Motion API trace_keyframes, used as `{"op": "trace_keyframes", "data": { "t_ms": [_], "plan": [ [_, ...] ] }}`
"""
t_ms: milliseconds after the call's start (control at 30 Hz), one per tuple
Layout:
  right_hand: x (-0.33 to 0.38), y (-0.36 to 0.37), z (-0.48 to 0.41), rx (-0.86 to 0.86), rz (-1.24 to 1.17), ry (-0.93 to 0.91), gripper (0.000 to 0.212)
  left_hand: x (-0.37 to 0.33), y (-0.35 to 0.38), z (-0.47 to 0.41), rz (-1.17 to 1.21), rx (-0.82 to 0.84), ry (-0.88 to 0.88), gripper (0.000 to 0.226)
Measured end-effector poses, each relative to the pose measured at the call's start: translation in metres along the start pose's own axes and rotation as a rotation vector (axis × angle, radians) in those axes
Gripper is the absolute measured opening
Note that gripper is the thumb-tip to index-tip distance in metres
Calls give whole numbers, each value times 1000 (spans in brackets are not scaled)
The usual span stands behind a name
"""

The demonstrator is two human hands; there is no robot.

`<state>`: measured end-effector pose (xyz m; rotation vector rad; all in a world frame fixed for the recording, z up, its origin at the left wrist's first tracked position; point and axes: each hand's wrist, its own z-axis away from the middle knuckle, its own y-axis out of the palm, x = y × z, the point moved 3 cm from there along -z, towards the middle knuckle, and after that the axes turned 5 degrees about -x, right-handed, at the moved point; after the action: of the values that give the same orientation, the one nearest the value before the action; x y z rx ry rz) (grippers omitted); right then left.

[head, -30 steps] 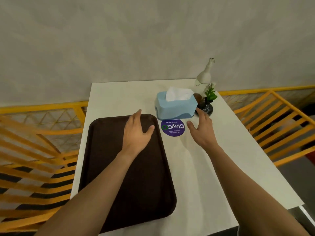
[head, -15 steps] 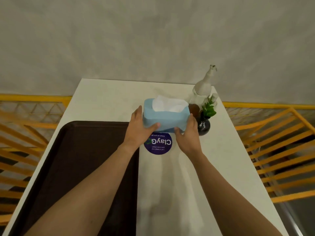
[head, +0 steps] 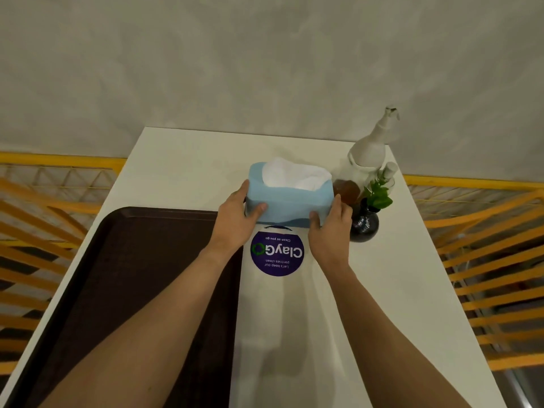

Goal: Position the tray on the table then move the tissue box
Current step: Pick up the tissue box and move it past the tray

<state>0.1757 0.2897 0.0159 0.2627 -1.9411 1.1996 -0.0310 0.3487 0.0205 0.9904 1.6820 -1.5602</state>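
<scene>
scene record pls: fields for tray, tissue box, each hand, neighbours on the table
tray: dark brown tray, flat on white table, left side
tissue box: blue tissue box, white tissue sticking up
left hand: left hand gripping box's left end
right hand: right hand gripping box's right end
neighbours: purple round sticker in front of box; black vase with green sprig and white pump bottle to its right

Head-worn camera looks forward and steeply down, close over the white table (head: 182,172).
</scene>
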Motion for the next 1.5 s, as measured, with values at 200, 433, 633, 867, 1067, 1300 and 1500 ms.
{"op": "trace_keyframes", "data": {
  "t_ms": [200, 433, 633, 867, 1067, 1300, 1500],
  "plan": [
    [9, 14, -13, 30, -2, -27, 61, 5, -11, -18, -8, 11, -28, 73],
    [30, 39, -18, 101, -40, -33, 61, 19, -40, -38, -82, 6, -24, 73],
    [63, 73, -8, 147, -67, -42, 58, 46, -79, -49, -90, -9, -43, 74],
    [150, 147, 31, 186, -109, -94, 53, 106, -186, -70, -134, -29, -41, 74],
    [168, 163, 41, 239, -78, -104, 55, 127, -211, -72, -123, -40, -40, 75],
    [182, 178, 49, 229, -80, -125, 58, 141, -234, -72, -57, -52, -46, 76],
    [184, 188, 49, 241, -80, -70, 80, 155, -245, -73, 2, -31, -50, 95]
  ]
}}
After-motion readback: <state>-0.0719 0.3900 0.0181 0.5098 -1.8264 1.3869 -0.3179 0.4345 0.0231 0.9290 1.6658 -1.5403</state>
